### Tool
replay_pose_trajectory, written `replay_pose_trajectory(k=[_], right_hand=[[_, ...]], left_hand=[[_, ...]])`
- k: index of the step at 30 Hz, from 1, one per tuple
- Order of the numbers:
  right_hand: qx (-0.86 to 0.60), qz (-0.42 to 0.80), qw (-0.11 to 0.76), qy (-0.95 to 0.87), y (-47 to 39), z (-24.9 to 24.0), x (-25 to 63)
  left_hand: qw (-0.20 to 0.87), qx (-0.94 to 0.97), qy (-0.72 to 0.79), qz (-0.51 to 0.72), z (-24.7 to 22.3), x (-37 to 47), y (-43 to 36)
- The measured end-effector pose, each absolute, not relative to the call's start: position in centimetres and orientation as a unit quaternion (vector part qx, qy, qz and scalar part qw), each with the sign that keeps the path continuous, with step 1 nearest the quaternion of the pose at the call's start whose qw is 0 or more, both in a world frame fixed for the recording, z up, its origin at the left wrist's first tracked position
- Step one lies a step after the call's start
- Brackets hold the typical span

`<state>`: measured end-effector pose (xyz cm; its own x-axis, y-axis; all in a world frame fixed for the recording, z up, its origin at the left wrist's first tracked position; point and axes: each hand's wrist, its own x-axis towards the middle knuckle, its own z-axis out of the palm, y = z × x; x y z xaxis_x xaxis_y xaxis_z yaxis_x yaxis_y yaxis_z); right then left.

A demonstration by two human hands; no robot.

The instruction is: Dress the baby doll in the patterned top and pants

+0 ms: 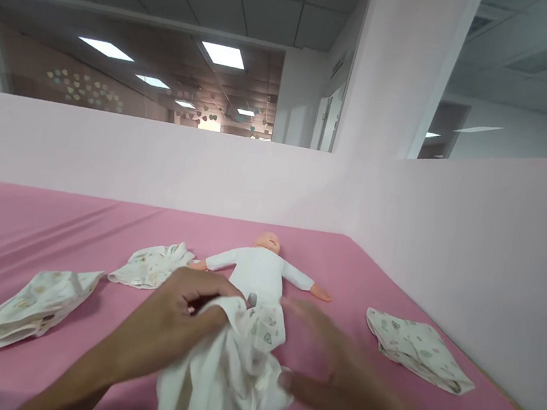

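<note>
Bunching soft, matt white cotton-like cloth garment under the left hand. Lying on a smooth, matt pink fabric table cover. Showing a smooth, possibly plastic, pale doll head above matt white knit clothing. Resting nearby, thin printed cloth pieces, slightly creased.

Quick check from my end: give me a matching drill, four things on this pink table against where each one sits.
Things:
1. baby doll in white top
2. white printed garment
3. folded printed cloth
4. long folded printed cloth

Places:
A. far left
B. gripped by left hand
C. centre, arms spread
D. right, near wall

Pairs: 1-C, 2-B, 3-D, 4-A
</note>
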<state>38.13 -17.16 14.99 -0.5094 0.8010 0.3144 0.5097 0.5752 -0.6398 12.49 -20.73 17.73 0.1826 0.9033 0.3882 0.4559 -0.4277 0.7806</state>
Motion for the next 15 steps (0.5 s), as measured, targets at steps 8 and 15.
replay_pose_trajectory(k=[8, 15], right_hand=[[-0.202, 0.068, 0.382, -0.899, -19.3, 12.3, 34.1], [-0.353, 0.173, 0.382, -0.837, -21.1, 16.2, 37.1]], left_hand=[[0.047, 0.773, 0.486, 0.405, 15.9, 13.9, -23.1], [-0.261, 0.758, 0.441, 0.403, 13.9, 8.5, -23.9]])
